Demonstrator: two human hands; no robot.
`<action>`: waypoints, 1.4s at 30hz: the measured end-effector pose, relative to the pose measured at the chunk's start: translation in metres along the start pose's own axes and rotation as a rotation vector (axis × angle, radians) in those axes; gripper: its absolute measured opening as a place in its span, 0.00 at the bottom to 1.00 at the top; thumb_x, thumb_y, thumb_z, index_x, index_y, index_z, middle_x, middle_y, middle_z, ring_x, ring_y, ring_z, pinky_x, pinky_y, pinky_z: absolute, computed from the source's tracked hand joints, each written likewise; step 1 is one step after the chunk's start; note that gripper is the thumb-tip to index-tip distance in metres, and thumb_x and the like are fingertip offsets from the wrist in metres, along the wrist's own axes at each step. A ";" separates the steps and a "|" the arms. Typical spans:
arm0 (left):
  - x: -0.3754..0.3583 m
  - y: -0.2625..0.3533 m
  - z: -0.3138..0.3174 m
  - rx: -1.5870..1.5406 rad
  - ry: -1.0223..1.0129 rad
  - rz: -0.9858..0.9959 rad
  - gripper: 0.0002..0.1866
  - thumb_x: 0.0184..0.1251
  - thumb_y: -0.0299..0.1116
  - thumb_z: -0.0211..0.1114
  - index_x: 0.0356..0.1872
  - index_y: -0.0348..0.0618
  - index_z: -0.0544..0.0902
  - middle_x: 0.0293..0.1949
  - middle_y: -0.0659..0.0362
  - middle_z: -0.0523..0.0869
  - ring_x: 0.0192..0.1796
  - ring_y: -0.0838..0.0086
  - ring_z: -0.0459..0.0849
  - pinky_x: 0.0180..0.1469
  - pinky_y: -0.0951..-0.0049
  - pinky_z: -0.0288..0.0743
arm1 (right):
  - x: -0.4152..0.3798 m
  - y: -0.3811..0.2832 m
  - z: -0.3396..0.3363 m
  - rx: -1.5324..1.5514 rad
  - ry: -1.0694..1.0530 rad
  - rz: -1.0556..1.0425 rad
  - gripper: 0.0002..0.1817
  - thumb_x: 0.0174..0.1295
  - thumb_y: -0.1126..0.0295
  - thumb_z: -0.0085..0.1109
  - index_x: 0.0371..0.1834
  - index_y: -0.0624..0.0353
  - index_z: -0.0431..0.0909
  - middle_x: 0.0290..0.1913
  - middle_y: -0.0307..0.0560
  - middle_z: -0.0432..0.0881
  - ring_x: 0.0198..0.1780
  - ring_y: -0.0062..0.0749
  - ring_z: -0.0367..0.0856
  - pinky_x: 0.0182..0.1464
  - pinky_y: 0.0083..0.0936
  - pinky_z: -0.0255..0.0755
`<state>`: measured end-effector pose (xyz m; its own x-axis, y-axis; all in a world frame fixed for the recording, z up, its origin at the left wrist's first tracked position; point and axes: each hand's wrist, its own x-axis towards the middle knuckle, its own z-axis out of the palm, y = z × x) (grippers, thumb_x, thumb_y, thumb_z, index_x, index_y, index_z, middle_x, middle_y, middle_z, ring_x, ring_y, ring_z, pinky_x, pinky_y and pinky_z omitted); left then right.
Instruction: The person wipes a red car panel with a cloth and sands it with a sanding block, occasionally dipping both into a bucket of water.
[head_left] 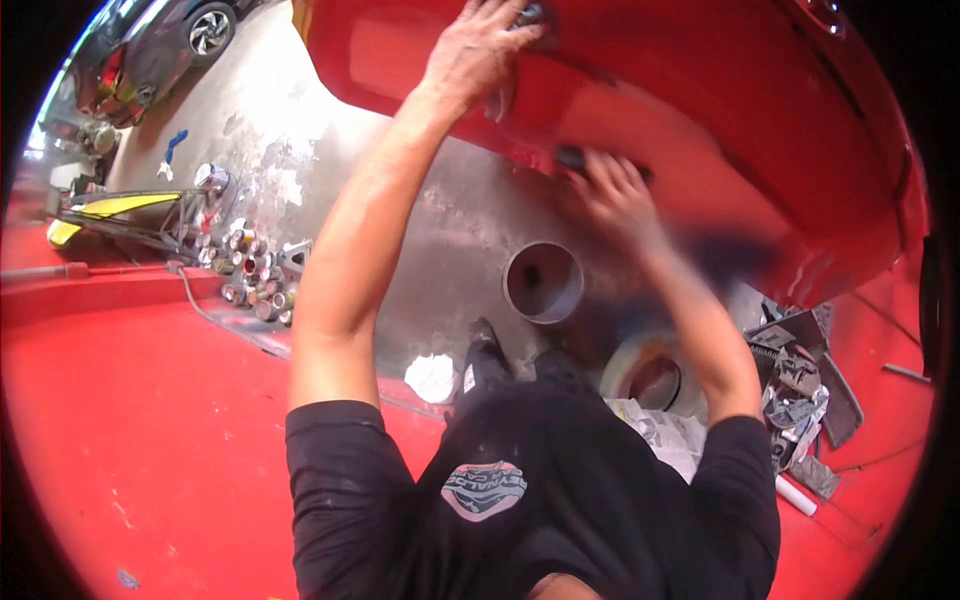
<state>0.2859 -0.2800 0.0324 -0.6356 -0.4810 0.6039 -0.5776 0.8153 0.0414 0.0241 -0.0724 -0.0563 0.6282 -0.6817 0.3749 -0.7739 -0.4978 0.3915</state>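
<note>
My right hand (615, 195) is smeared by motion and closed over a dark sanding block (572, 159), whose ends stick out on both sides of the fingers. The block lies against the lower part of a red car body panel (680, 90), beside a duller, lighter patch. Higher up on the same panel is my left hand (480, 50), its fingers curled over a small grey-blue thing (530, 15) that I cannot make out. Below my hands, a round bucket (543, 284) stands on the floor with a small dark object inside.
Paint cans (258, 270) cluster at the left, near a yellow-and-black stand (125, 207). A dark car (145, 50) is parked at upper left. On the right lie newspaper (665, 432) and a pile of tools and scraps (800, 390). A white wad (433, 379) sits by my feet.
</note>
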 end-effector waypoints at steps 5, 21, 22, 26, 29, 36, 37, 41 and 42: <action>0.005 0.010 -0.008 0.086 0.010 -0.049 0.50 0.33 0.32 0.88 0.71 0.61 0.87 0.82 0.53 0.76 0.84 0.52 0.71 0.86 0.47 0.66 | -0.026 0.016 -0.001 -0.028 0.025 -0.007 0.24 0.67 0.65 0.63 0.67 0.56 0.89 0.78 0.63 0.76 0.73 0.53 0.80 0.76 0.52 0.72; 0.002 0.004 -0.010 -0.034 -0.007 -0.057 0.29 0.58 0.27 0.77 0.65 0.57 0.90 0.81 0.49 0.75 0.84 0.49 0.70 0.81 0.25 0.63 | 0.102 0.027 -0.021 -0.173 0.066 -0.028 0.21 0.64 0.67 0.63 0.57 0.65 0.89 0.78 0.64 0.73 0.75 0.57 0.75 0.76 0.52 0.70; 0.001 0.012 -0.035 -0.061 -0.106 -0.077 0.29 0.58 0.28 0.77 0.64 0.57 0.90 0.82 0.48 0.73 0.85 0.47 0.68 0.81 0.23 0.63 | 0.120 0.022 -0.019 -0.148 0.142 -0.038 0.21 0.64 0.67 0.63 0.57 0.65 0.89 0.78 0.64 0.73 0.75 0.57 0.75 0.76 0.52 0.70; -0.016 0.017 -0.009 0.090 0.130 -0.232 0.30 0.62 0.25 0.72 0.68 0.59 0.88 0.87 0.44 0.63 0.89 0.38 0.59 0.76 0.21 0.69 | 0.084 0.021 0.005 -0.061 0.328 0.042 0.21 0.72 0.71 0.57 0.65 0.57 0.88 0.83 0.62 0.70 0.80 0.59 0.72 0.80 0.57 0.67; -0.028 0.023 0.006 -0.071 0.288 -0.461 0.35 0.69 0.23 0.62 0.78 0.60 0.80 0.88 0.39 0.57 0.87 0.29 0.55 0.76 0.32 0.76 | -0.011 0.027 -0.014 0.055 0.185 0.101 0.21 0.74 0.76 0.54 0.66 0.63 0.86 0.78 0.70 0.75 0.75 0.66 0.76 0.78 0.61 0.68; -0.018 0.108 0.074 -0.299 0.680 -0.895 0.40 0.79 0.24 0.52 0.91 0.47 0.55 0.89 0.33 0.51 0.88 0.28 0.53 0.89 0.43 0.53 | -0.173 0.004 -0.048 0.291 0.082 0.666 0.25 0.82 0.68 0.55 0.80 0.61 0.77 0.77 0.69 0.72 0.77 0.65 0.71 0.79 0.54 0.64; -0.016 0.131 0.085 -0.243 0.637 -0.950 0.41 0.79 0.23 0.51 0.91 0.46 0.53 0.89 0.33 0.50 0.88 0.28 0.52 0.90 0.43 0.51 | -0.195 0.001 -0.047 0.346 0.101 0.728 0.26 0.83 0.67 0.55 0.80 0.61 0.76 0.77 0.69 0.72 0.77 0.65 0.71 0.79 0.55 0.64; 0.007 0.241 0.118 -0.244 0.609 -0.680 0.41 0.74 0.23 0.52 0.90 0.47 0.60 0.90 0.35 0.49 0.89 0.27 0.47 0.88 0.36 0.51 | -0.256 0.007 -0.050 0.501 0.169 0.855 0.27 0.84 0.63 0.55 0.82 0.58 0.76 0.76 0.69 0.73 0.76 0.66 0.72 0.79 0.55 0.64; 0.013 0.269 0.126 -0.270 0.576 -0.613 0.41 0.73 0.24 0.53 0.90 0.49 0.63 0.90 0.37 0.49 0.89 0.27 0.47 0.87 0.36 0.52 | -0.265 0.012 -0.053 0.505 0.166 0.853 0.27 0.84 0.63 0.55 0.82 0.58 0.76 0.76 0.69 0.73 0.76 0.66 0.72 0.79 0.55 0.64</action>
<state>0.0582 -0.1077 -0.0488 0.1454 -0.6810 0.7177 -0.5449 0.5504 0.6326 -0.1471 0.1304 -0.1064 -0.1786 -0.8525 0.4914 -0.8897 -0.0733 -0.4505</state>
